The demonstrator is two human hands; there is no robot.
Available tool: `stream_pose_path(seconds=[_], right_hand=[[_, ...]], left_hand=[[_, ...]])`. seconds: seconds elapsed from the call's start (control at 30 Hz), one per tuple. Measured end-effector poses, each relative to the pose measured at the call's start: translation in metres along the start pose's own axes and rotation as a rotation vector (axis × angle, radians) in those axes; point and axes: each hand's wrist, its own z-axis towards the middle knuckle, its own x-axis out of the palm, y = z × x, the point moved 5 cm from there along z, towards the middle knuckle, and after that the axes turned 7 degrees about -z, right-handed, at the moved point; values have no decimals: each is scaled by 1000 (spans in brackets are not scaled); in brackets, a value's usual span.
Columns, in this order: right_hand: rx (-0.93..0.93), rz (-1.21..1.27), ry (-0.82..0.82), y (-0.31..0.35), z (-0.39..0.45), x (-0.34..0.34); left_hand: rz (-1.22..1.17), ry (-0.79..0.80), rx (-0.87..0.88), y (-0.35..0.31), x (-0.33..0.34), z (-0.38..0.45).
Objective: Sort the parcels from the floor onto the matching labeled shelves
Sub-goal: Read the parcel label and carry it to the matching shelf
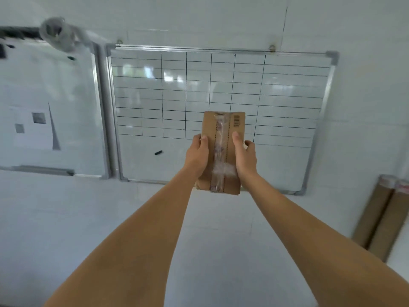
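Note:
A small brown cardboard parcel, sealed lengthwise with clear tape and bearing a small barcode near its top right corner, is held up in front of me at arm's length. My left hand grips its left edge with the thumb on the front face. My right hand grips its right edge the same way. Both arms are stretched forward. No shelves or floor parcels are in view.
A whiteboard with a drawn grid hangs on the white tiled wall behind the parcel, a small black marker cap stuck on it. A second whiteboard with papers hangs at left. Brown cardboard tubes lean at the right.

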Motion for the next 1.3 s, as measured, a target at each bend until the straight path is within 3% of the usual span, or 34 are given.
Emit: stream_pose_path(seconds=[0.17, 0.33, 0.4, 0.53, 0.73, 0.9, 1.0, 1.3], right_hand=[[-160, -166, -249, 33, 0, -7], [-186, -472, -320, 48, 5, -11], [-166, -500, -314, 53, 5, -13], [-107, -374, -186, 61, 14, -14], [-200, -103, 80, 67, 20, -17], [-28, 102, 326, 62, 20, -16], [-32, 187, 418, 58, 15, -17], [-92, 209, 321, 51, 21, -19]], left_hand=[[-64, -71, 96, -20, 3, -3], [-241, 132, -224, -28, 18, -4], [-254, 255, -262, -36, 25, -5], [-220, 381, -273, -38, 24, 3], [-171, 270, -139, -38, 2, 16], [-271, 267, -58, -58, 7, 18], [-267, 277, -56, -57, 14, 16], [-278, 252, -88, -52, 23, 18]])
